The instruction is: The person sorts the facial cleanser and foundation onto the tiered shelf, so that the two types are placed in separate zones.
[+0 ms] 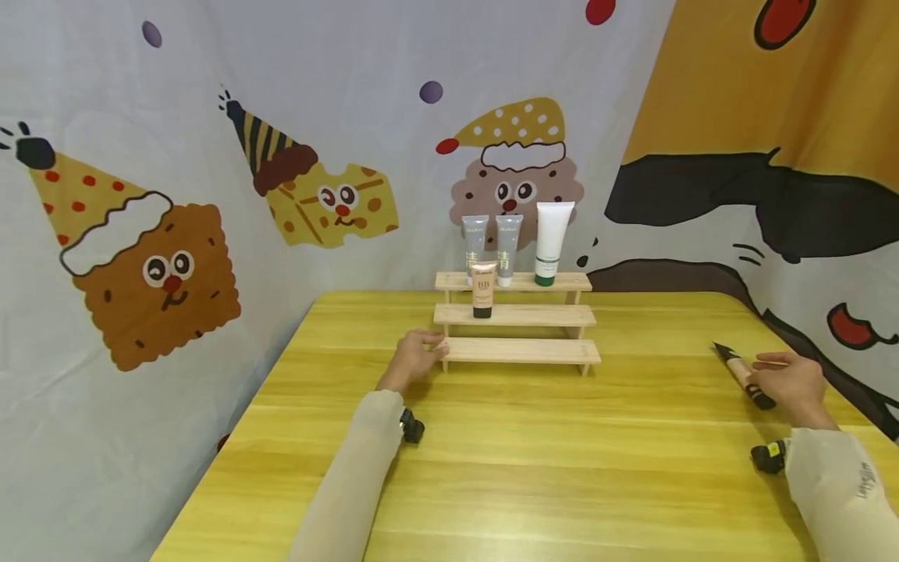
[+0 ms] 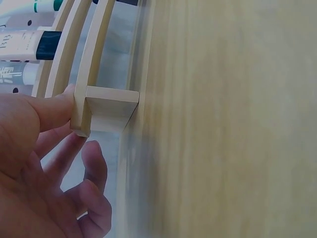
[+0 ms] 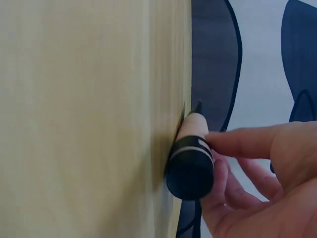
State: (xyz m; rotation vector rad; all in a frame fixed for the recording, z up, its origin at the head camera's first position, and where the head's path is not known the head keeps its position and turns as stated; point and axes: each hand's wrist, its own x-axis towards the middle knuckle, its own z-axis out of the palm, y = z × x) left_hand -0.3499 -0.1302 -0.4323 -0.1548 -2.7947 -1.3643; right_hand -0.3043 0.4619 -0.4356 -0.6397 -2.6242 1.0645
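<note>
My left hand [image 1: 414,357] is at the left end of a three-tier wooden display stand [image 1: 523,351]. In the left wrist view its thumb [image 2: 54,109] and a finger pinch the end of the lowest board; the other fingers curl loosely below. My right hand [image 1: 790,384] is at the table's right side, with its fingers on a beige squeeze tube [image 1: 739,370] that has a black flat end and a black cap [image 3: 190,173]. The tube lies slanted, close to the tabletop; some fingers are partly hidden behind it.
Two grey tubes [image 1: 474,238] and a white tube with a green cap [image 1: 553,238] stand on the top tier. A small pink BB cream tube [image 1: 482,290] stands on the middle tier. The yellow wooden table [image 1: 548,468] ends at a cartoon-printed cloth [image 1: 337,70].
</note>
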